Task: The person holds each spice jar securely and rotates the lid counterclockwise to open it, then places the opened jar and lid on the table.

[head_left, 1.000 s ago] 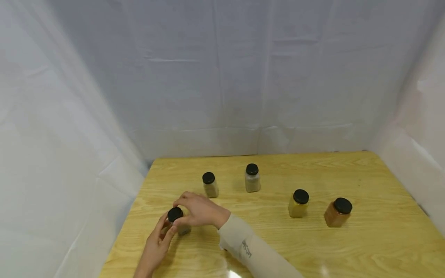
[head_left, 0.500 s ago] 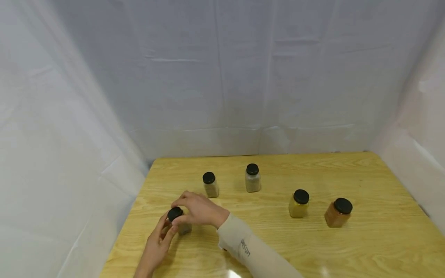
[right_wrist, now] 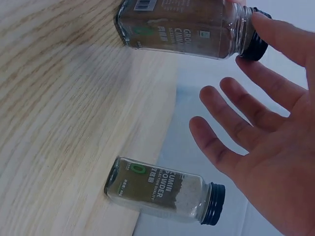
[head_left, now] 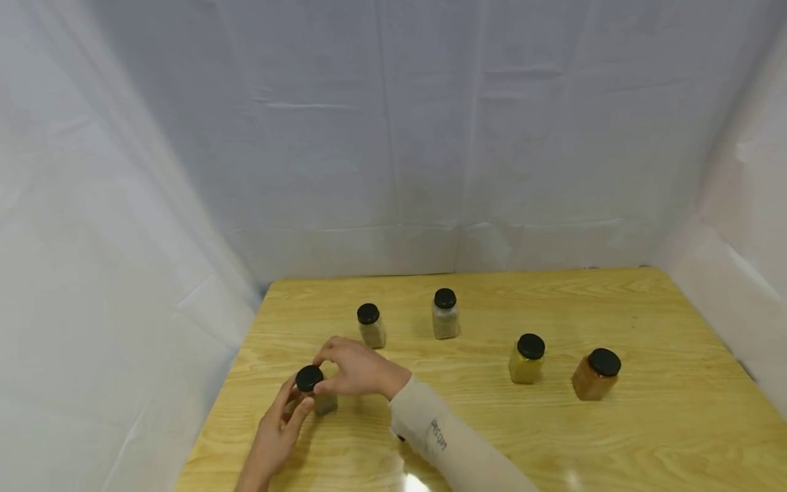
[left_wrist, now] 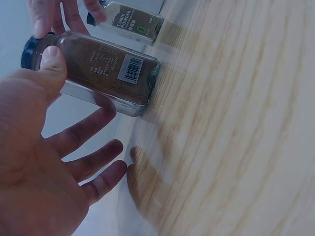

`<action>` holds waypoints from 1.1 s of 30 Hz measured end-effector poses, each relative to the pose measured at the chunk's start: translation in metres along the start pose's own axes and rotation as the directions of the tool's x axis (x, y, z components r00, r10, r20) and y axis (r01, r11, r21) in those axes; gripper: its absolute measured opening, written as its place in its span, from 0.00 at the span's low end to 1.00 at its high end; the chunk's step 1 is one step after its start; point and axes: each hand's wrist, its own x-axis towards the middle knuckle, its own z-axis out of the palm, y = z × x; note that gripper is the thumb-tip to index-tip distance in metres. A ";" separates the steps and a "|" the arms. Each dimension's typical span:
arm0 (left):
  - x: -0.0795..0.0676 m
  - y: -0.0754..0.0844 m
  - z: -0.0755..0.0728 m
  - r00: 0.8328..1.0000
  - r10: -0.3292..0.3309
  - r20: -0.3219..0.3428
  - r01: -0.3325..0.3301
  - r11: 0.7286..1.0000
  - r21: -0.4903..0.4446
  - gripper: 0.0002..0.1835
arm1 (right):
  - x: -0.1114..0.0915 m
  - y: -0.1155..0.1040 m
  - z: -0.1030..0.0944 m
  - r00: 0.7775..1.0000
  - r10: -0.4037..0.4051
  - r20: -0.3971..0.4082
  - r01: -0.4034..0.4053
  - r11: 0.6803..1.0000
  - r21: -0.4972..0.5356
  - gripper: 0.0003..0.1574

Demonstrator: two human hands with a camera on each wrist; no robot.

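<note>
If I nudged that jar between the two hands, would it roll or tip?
The jar probably wouldn't roll: its sides look flat. Taller than wide, it might tip if pushed near the black lid. Its clear body looks like glass, so likely slick and breakable.

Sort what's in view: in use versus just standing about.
In use: brown-labelled square-sided glass jar; its round black lid; left hand; right hand.

Standing about, all black-lidded glass: Cumin Powder jar; tall pale jar; squat yellow jar; squat red-brown jar.
</note>
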 end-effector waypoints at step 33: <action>-0.004 0.002 -0.001 0.999 0.045 -0.017 -0.045 0.999 -0.012 0.31 | 0.000 -0.003 -0.003 1.000 -0.014 0.005 0.014 1.000 -0.005 0.27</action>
